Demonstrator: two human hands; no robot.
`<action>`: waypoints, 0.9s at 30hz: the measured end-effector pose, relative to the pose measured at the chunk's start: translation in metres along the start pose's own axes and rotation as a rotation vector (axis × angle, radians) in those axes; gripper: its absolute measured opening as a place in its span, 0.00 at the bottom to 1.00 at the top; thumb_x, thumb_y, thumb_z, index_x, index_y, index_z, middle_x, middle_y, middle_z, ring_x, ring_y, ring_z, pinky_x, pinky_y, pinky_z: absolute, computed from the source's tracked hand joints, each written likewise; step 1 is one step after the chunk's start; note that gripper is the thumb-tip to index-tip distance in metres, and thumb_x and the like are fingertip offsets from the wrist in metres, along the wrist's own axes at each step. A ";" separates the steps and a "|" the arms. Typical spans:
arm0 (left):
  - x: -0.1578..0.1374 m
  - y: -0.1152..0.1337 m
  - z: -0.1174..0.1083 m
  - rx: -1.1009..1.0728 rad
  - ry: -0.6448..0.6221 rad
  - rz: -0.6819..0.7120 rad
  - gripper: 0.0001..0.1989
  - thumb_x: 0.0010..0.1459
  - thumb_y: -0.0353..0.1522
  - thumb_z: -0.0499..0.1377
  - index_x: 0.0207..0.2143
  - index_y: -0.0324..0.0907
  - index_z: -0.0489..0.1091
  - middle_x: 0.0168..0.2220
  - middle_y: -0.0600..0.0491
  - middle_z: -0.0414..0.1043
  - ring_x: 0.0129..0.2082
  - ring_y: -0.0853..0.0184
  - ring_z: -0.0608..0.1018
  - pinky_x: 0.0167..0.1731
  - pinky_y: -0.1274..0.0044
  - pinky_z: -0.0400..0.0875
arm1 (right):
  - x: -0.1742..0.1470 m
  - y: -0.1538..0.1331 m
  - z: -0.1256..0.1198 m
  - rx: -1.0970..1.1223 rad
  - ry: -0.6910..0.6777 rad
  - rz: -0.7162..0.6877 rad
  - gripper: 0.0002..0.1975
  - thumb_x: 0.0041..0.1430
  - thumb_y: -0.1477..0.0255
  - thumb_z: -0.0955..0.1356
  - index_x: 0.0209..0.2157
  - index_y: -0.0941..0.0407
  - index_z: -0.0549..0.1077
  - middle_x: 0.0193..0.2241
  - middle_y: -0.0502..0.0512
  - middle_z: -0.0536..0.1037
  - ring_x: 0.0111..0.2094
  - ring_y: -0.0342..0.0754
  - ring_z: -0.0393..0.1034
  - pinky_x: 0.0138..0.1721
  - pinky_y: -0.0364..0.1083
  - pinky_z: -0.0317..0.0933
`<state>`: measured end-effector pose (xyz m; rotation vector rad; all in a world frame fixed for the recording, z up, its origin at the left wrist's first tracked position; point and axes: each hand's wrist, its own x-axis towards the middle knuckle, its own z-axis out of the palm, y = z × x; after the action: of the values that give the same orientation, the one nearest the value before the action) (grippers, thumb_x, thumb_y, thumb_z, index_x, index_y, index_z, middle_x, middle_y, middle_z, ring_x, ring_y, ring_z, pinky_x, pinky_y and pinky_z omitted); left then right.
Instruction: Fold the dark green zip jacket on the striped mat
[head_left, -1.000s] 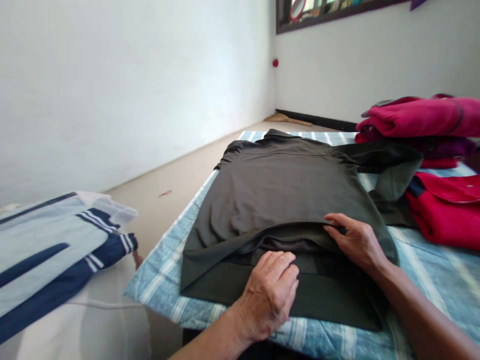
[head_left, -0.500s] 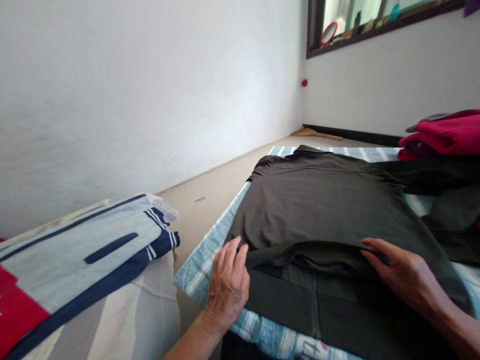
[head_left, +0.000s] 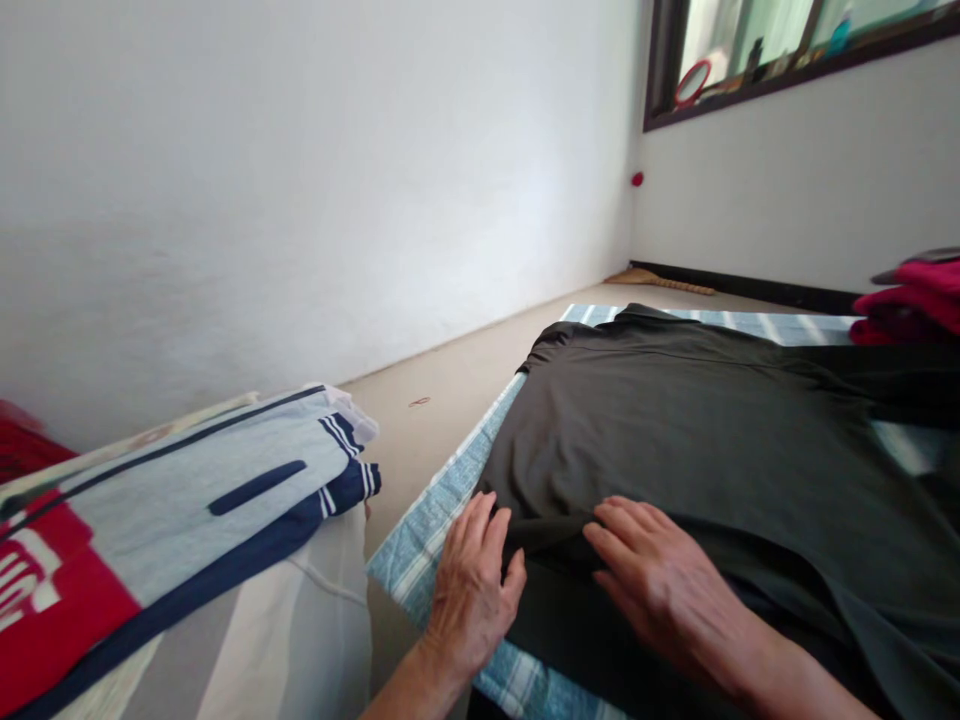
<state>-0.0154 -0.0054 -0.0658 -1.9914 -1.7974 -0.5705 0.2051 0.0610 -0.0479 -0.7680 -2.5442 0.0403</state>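
Observation:
A dark olive-black long-sleeved shirt (head_left: 675, 420) lies spread out, its collar at the far end and the lower edge nearest me. My left hand (head_left: 476, 585) rests on its lower left side, fingers laid on the fabric and thumb apart. Close by on the right, my right hand (head_left: 667, 585) pinches a fold near the lower edge; its fingertips are partly hidden by the cloth. Wrinkles run up the shirt's left side. Underneath is a blue and white striped cloth (head_left: 427, 540).
At left, a light-grey, navy and red garment (head_left: 187, 530) lies on a striped cover (head_left: 300, 640). Pink-red folded clothes (head_left: 919, 300) sit at far right. A brush or broom-like thing (head_left: 660, 280) lies by the wall (head_left: 337, 180), below a window with a red-rimmed mirror (head_left: 692, 83).
My right hand has moved left along the lower edge, close to my left hand, and the raised fold there has flattened. The view has turned slightly left.

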 end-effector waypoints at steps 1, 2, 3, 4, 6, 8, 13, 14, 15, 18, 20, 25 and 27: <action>-0.001 0.000 0.001 -0.005 0.003 -0.010 0.17 0.55 0.27 0.53 0.48 0.38 0.64 0.52 0.40 0.66 0.54 0.52 0.68 0.49 0.58 0.70 | 0.011 -0.007 0.006 0.001 -0.043 -0.034 0.12 0.54 0.76 0.65 0.42 0.55 0.70 0.43 0.59 0.73 0.45 0.55 0.66 0.45 0.51 0.60; -0.002 0.000 0.001 -0.010 0.005 -0.018 0.17 0.54 0.27 0.53 0.48 0.39 0.64 0.52 0.41 0.66 0.54 0.52 0.68 0.49 0.58 0.70 | 0.020 -0.012 0.013 -0.012 -0.071 -0.059 0.12 0.53 0.77 0.65 0.41 0.56 0.70 0.41 0.59 0.73 0.44 0.55 0.66 0.45 0.51 0.60; -0.003 0.000 0.002 -0.018 0.005 -0.027 0.18 0.54 0.27 0.54 0.48 0.39 0.64 0.52 0.41 0.66 0.54 0.52 0.68 0.49 0.58 0.70 | 0.028 -0.016 0.020 -0.031 -0.097 -0.076 0.11 0.53 0.78 0.65 0.40 0.57 0.70 0.39 0.60 0.73 0.43 0.55 0.66 0.44 0.51 0.59; -0.004 -0.001 0.002 -0.025 0.005 -0.037 0.18 0.53 0.27 0.54 0.48 0.40 0.64 0.52 0.41 0.66 0.54 0.52 0.68 0.49 0.58 0.70 | 0.033 -0.018 0.025 -0.050 -0.118 -0.085 0.09 0.53 0.78 0.65 0.38 0.58 0.70 0.37 0.59 0.73 0.41 0.54 0.66 0.43 0.51 0.59; -0.005 -0.001 0.004 -0.040 0.001 -0.060 0.20 0.52 0.28 0.56 0.49 0.39 0.64 0.52 0.41 0.66 0.54 0.51 0.68 0.49 0.58 0.70 | 0.040 -0.018 0.033 -0.056 -0.149 -0.086 0.07 0.54 0.79 0.63 0.34 0.57 0.69 0.33 0.57 0.72 0.36 0.52 0.65 0.39 0.49 0.57; -0.007 -0.002 0.005 -0.053 0.000 -0.088 0.23 0.50 0.29 0.58 0.51 0.39 0.63 0.53 0.40 0.66 0.54 0.51 0.68 0.49 0.58 0.70 | 0.043 -0.015 0.035 -0.012 -0.156 -0.062 0.06 0.55 0.80 0.62 0.31 0.56 0.68 0.30 0.55 0.72 0.33 0.49 0.64 0.36 0.47 0.56; -0.004 -0.008 0.012 -0.030 0.006 -0.155 0.24 0.49 0.27 0.56 0.51 0.39 0.62 0.52 0.40 0.66 0.52 0.52 0.71 0.48 0.60 0.71 | 0.051 -0.003 0.029 0.156 -0.125 0.039 0.10 0.59 0.81 0.58 0.31 0.56 0.67 0.27 0.51 0.72 0.29 0.45 0.65 0.33 0.43 0.53; -0.003 -0.009 0.013 -0.017 0.011 -0.172 0.23 0.49 0.26 0.56 0.50 0.38 0.62 0.52 0.40 0.66 0.51 0.53 0.71 0.48 0.61 0.71 | 0.052 -0.001 0.028 0.188 -0.123 0.053 0.10 0.59 0.81 0.58 0.32 0.56 0.68 0.28 0.51 0.72 0.30 0.44 0.65 0.33 0.42 0.54; -0.001 -0.010 0.015 -0.004 0.017 -0.191 0.22 0.49 0.25 0.55 0.50 0.38 0.63 0.52 0.39 0.66 0.51 0.53 0.71 0.47 0.61 0.72 | 0.053 0.000 0.028 0.217 -0.122 0.066 0.10 0.60 0.81 0.58 0.34 0.56 0.68 0.28 0.51 0.73 0.31 0.44 0.66 0.33 0.42 0.54; 0.007 -0.013 0.016 -0.007 0.049 -0.239 0.20 0.48 0.22 0.52 0.45 0.39 0.65 0.48 0.41 0.69 0.48 0.55 0.73 0.46 0.63 0.73 | 0.055 0.006 0.029 0.285 -0.097 0.097 0.11 0.60 0.80 0.58 0.38 0.56 0.69 0.31 0.52 0.75 0.33 0.44 0.69 0.34 0.41 0.56; 0.014 -0.014 0.014 -0.085 0.077 -0.253 0.18 0.48 0.21 0.51 0.42 0.41 0.67 0.43 0.45 0.72 0.45 0.58 0.75 0.44 0.66 0.73 | 0.054 0.010 0.032 0.313 -0.074 0.107 0.12 0.60 0.79 0.58 0.40 0.56 0.69 0.32 0.53 0.75 0.34 0.44 0.69 0.34 0.41 0.57; 0.032 -0.019 0.006 -0.402 0.092 -0.429 0.12 0.47 0.24 0.53 0.33 0.45 0.71 0.31 0.54 0.76 0.32 0.62 0.78 0.34 0.71 0.73 | 0.054 0.020 0.040 0.348 -0.043 0.145 0.12 0.61 0.77 0.59 0.42 0.55 0.69 0.36 0.54 0.76 0.37 0.45 0.71 0.37 0.41 0.59; 0.039 -0.020 0.004 -0.547 0.048 -0.580 0.11 0.46 0.27 0.55 0.33 0.45 0.73 0.31 0.55 0.77 0.33 0.63 0.78 0.36 0.72 0.72 | 0.057 0.022 0.042 0.346 -0.051 0.168 0.12 0.61 0.75 0.59 0.43 0.55 0.69 0.37 0.55 0.77 0.39 0.45 0.71 0.38 0.41 0.59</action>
<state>-0.0317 0.0313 -0.0469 -1.6941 -2.3815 -1.3997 0.1560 0.1138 -0.0640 -0.8439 -2.4184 0.5453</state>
